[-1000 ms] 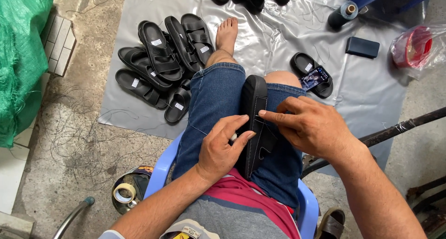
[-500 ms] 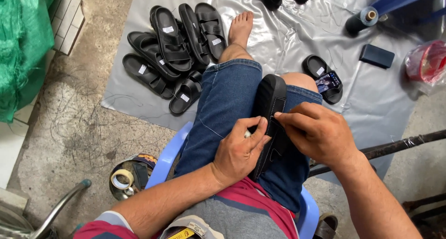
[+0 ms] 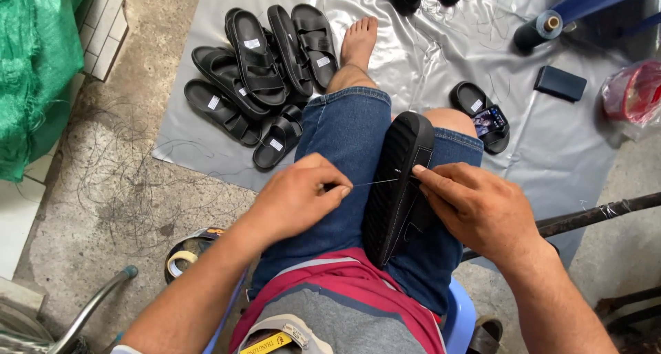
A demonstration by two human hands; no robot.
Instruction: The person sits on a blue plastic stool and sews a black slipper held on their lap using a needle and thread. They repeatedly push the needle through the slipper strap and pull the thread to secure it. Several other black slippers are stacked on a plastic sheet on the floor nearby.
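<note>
A black sandal (image 3: 401,189) lies sole-up along my right thigh, on blue denim shorts. My right hand (image 3: 475,206) presses on the sandal's edge and steadies it, index finger pointing at the seam. My left hand (image 3: 297,197) is pinched shut on a thin needle with thread (image 3: 372,183) that runs taut across to the sandal's edge. I sit on a blue plastic chair (image 3: 458,319).
A pile of black sandals (image 3: 258,72) lies on a grey plastic sheet (image 3: 441,58) ahead, by my bare foot (image 3: 359,41). A phone rests on a lone sandal (image 3: 484,120). A thread spool (image 3: 540,29), dark case (image 3: 560,83), green netting (image 3: 34,58) and tape rolls (image 3: 184,258) surround me.
My left hand has pulled away from the sandal to the left, drawing the thread out taut. My right hand stays on the sandal.
</note>
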